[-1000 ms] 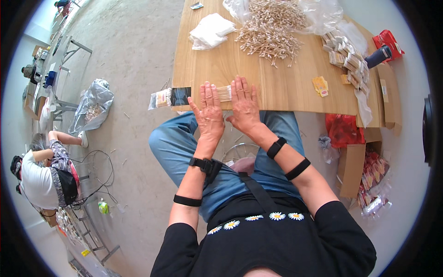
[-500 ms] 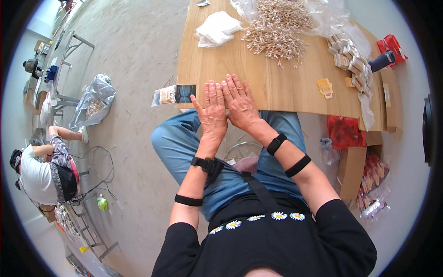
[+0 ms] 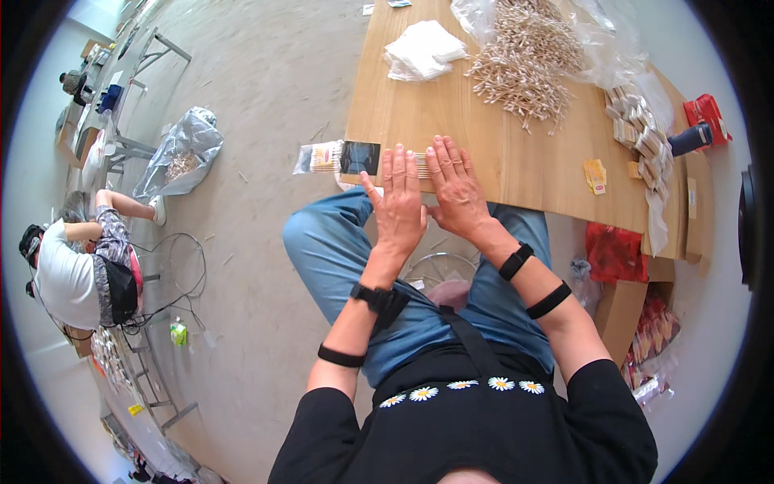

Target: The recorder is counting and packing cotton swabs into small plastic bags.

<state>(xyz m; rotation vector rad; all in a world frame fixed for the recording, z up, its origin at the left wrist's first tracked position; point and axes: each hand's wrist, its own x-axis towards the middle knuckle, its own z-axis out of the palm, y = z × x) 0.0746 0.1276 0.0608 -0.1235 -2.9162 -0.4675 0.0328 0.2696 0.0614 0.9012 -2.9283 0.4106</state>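
Note:
My left hand (image 3: pixel 398 211) lies open and flat near the table's front edge, palm down with the fingers stretched out. Beside it my right hand (image 3: pixel 459 194) is flat as well, fingers straight and close together. In the gap between the two sets of fingers shows a row of cotton swabs (image 3: pixel 422 165); its ends are hidden under the hands. Left of my left fingers is a dark glossy flat piece (image 3: pixel 361 157) at the table's corner. A clear bag of cotton swabs (image 3: pixel 321 156) adjoins it, jutting past the edge.
A big heap of loose swabs (image 3: pixel 528 64) covers the far part of the wooden table (image 3: pixel 476 121). White plastic bags (image 3: pixel 423 50) lie left of it. Yellow cards (image 3: pixel 595 176) and filled packs (image 3: pixel 641 137) are to the right. Another person (image 3: pixel 76 266) sits far left.
My hands have drawn apart a little, and swabs now show between the fingers. The whole view has shifted, so the table appears farther right.

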